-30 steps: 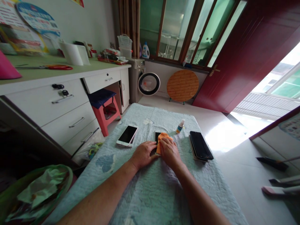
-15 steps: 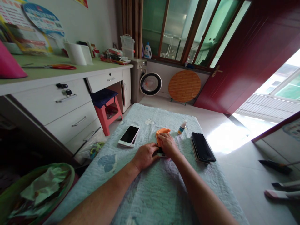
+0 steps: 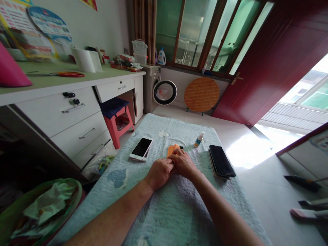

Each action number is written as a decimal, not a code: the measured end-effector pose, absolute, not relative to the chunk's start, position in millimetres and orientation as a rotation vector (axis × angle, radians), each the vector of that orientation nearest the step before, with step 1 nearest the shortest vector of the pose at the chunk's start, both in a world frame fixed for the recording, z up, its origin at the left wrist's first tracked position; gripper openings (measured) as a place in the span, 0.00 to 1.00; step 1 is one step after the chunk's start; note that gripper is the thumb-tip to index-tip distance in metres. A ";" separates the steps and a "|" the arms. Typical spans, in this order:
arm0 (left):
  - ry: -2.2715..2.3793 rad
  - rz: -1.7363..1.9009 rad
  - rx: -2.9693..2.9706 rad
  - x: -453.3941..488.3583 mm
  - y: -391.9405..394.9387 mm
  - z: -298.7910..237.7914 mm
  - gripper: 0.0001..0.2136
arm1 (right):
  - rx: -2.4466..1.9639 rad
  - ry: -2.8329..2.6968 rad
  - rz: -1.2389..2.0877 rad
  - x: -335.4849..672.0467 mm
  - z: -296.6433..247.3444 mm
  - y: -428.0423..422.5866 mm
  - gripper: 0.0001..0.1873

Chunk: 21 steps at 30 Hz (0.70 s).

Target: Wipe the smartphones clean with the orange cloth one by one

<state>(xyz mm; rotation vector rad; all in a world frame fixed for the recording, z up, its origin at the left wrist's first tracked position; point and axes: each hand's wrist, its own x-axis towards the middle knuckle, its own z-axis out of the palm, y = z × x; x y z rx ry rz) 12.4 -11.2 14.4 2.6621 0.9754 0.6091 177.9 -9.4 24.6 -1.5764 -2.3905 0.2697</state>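
My right hand (image 3: 183,163) is closed on an orange cloth (image 3: 172,149), pressing it onto a phone (image 3: 181,148) that lies on the quilted cover. Most of that phone is hidden; only a dark top corner shows. Beside it, my left hand (image 3: 160,173) has its fingers curled at the phone's near left side, touching the right fingers. To the left a white phone (image 3: 141,149) rests on top of another one. A small spray bottle (image 3: 199,140) stands beyond my right hand. Farther right, a black phone (image 3: 221,161) sits on a stack.
A pale blue quilted cover (image 3: 159,218) drapes the low table. On the left are a desk with drawers (image 3: 74,126), a pink stool (image 3: 118,126) and a waste bin (image 3: 74,205). Behind stand a washing machine with its door open (image 3: 165,92) and a round wooden tabletop (image 3: 202,94).
My right hand and the cloth have moved slightly left and nearer across the phone, uncovering its top right corner. My left fingers are now closer to the right hand.
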 end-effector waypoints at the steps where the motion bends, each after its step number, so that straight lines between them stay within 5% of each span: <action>1: 0.981 0.597 2.684 12.6 -11.4 14.0 0.12 | -1.609 -2.403 0.243 177.6 24.3 -3.3 0.13; 12: 1.018 0.495 2.737 11.5 -12.6 15.9 0.11 | -1.755 -2.476 0.036 177.7 31.8 47.5 0.17; 21: 1.056 0.530 2.695 12.5 -12.9 15.7 0.10 | -1.605 -2.446 0.206 180.3 19.3 37.9 0.13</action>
